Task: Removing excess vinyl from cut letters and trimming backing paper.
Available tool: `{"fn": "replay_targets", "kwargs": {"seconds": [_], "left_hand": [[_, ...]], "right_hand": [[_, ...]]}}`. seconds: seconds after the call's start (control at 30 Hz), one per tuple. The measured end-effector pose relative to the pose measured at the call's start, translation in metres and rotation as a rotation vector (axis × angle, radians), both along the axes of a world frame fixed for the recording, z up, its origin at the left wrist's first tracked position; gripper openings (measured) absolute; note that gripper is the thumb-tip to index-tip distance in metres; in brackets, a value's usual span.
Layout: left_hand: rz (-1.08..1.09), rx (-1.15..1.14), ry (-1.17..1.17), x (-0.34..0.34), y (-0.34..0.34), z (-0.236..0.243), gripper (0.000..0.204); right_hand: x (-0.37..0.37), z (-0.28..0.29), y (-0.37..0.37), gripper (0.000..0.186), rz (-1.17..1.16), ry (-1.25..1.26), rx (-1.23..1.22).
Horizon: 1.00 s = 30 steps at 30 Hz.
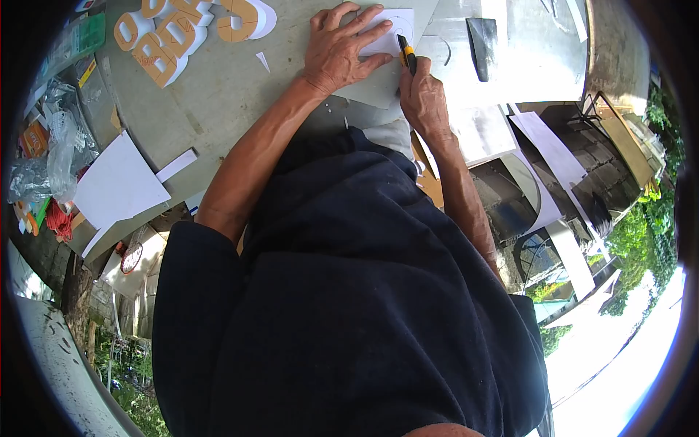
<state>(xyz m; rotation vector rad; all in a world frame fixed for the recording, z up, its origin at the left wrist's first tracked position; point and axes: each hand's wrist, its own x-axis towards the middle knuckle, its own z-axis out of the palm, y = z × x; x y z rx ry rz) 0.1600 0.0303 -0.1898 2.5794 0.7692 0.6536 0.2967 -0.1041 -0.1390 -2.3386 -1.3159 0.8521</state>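
Two arms (pixel 263 149) forward, left hand (pixel 339 48) splayed palm-down on white sheet (pixel 399 18), right hand (pixel 423 95) tight around yellow cutter (pixel 409 55)

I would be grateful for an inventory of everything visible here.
table: one, grey, across top
small sheet: one, white, table's upper middle
utility knife: one, yellow and black, over small sheet
letter shapes: several, tan and white, upper left
triangular scrap: one, white, below rightmost shape
flat strip: one, dark, table's right side
large sheet: one, white, table's left edge
plastic wrapping: uncounted, clear, far left
cord bundle: one, red, below plastic wrapping
panels: several, white, right
greenery: uncounted, green, right and lower left
shirt: one, dark, centre
left hand: one, bare, spread on small sheet
right hand: one, bare, gripping utility knife
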Motion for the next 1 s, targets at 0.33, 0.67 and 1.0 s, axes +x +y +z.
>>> {"fn": "replay_targets", "kwargs": {"seconds": [0.33,0.67,1.0], "left_hand": [[0.003,-0.008,-0.014,0.0005,0.0001,0.0003,0.055],[0.005,-0.003,-0.006,-0.0005,0.0001,0.0009,0.055],[0.002,-0.012,-0.026,-0.0007,0.0001,0.0010,0.055]], "right_hand": [[0.0005,-0.0031,0.0019,0.021,-0.004,0.016,0.004],[-0.0004,-0.0019,0.0015,0.021,-0.010,0.026,0.018],[-0.0005,-0.0025,0.0019,0.022,-0.007,0.014,0.013]]}}
